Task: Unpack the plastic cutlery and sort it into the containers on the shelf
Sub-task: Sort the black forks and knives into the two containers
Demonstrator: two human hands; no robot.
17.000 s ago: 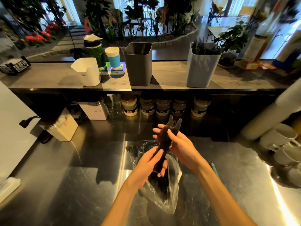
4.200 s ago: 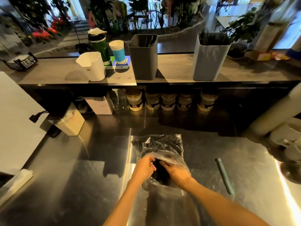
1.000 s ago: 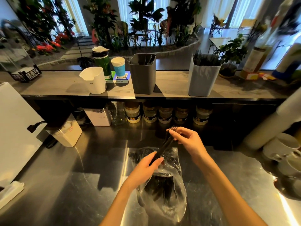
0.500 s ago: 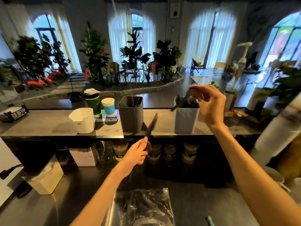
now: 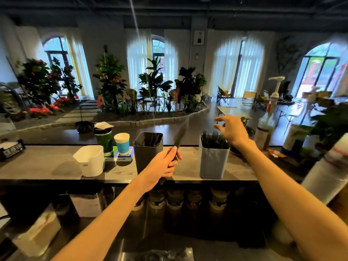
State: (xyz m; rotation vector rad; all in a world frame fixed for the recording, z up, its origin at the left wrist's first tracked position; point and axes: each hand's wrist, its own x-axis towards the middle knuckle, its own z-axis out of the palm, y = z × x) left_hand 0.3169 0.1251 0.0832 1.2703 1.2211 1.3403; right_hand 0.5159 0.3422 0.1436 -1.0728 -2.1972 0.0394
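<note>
cutlery is split between both sides of the view. the left hand (image 5: 165,162) grips the lower end of a black plastic knife (image 5: 179,137), fingers curled round the handle, the blade blurred and tilted up and to the right of that hand. just left of the left hand stands a dark grey container (image 5: 147,152) on the shelf (image 5: 56,166), with black pieces leaning inside it. to the right of the left hand, and directly under the right hand (image 5: 232,129), stands a light grey container (image 5: 213,161) packed with black forks (image 5: 213,141), tines up. the right hand hangs above that container's far right corner, fingers spread and loosely bent, holding nothing, apart from the forks.

farther left of the left hand on the shelf sit a white container (image 5: 90,160), a green cup (image 5: 103,139) with a white lid and a blue paper cup (image 5: 122,143). beyond the right hand is a pump bottle (image 5: 268,119). below both forearms, at the bottom edge, a crumpled clear plastic bag (image 5: 167,256) with dark cutlery lies on the steel tabletop (image 5: 131,255). jars (image 5: 194,200) line the shadowed space under the shelf, below the left hand.
</note>
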